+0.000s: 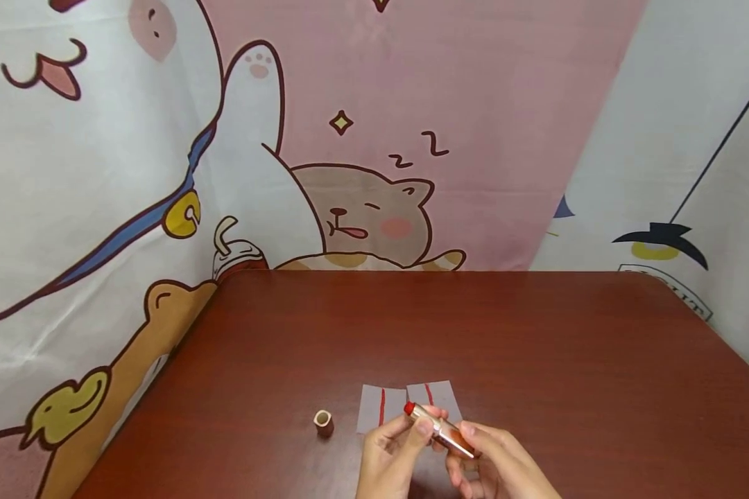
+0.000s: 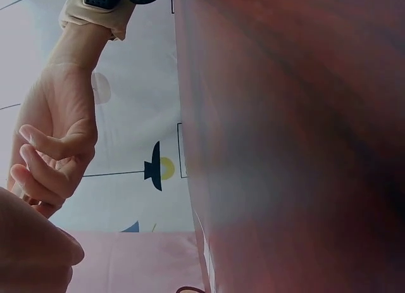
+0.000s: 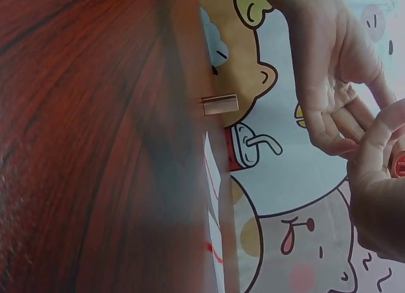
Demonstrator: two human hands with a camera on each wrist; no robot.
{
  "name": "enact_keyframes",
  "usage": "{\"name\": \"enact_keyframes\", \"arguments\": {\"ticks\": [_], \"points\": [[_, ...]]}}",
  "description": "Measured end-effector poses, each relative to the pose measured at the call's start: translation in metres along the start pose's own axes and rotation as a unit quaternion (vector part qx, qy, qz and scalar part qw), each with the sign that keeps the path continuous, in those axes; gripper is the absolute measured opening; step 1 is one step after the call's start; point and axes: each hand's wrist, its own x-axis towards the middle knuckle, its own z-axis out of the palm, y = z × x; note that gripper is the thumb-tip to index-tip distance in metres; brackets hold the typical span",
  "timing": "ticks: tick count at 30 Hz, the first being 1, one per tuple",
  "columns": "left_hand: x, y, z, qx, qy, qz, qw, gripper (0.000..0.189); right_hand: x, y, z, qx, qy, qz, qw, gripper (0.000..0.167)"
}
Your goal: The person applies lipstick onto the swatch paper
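Both hands hold an uncapped lipstick point(image 1: 447, 438), gold and reddish-brown, its red tip slanting up to the left. My left hand point(image 1: 388, 457) pinches the gold part near the tip between thumb and fingers. Around the lower end, my right hand point(image 1: 502, 461) grips with thumb and fingers. In the right wrist view, the round base point(image 3: 398, 165) shows at the right edge, among the fingers. Behind the hands lie two pale paper pieces, a left paper point(image 1: 369, 405) and a right paper point(image 1: 444, 393), each with a red stroke; the hands partly cover them.
The lipstick cap point(image 1: 324, 424) stands upright on the table, left of the papers, its opening facing up. A dark red-brown wooden table point(image 1: 537, 333) spreads around the hands. A cartoon-printed cloth point(image 1: 487, 104) hangs behind the table and along its sides.
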Motion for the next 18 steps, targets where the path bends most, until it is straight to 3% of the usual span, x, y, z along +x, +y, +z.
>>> {"name": "enact_keyframes", "arguments": {"ticks": [10,18], "points": [[-0.0009,0.0045,-0.0009,-0.003,0.005,-0.021,0.9998,0.026,0.0015,0.0012,0.0018,-0.025,0.024,0.020,0.9992,0.038],[0.0001,0.0038,0.0004,-0.011,0.005,-0.020,0.9997,0.027,0.0003,0.0044,-0.0009,-0.035,0.020,-0.007,0.9992,0.036]]}}
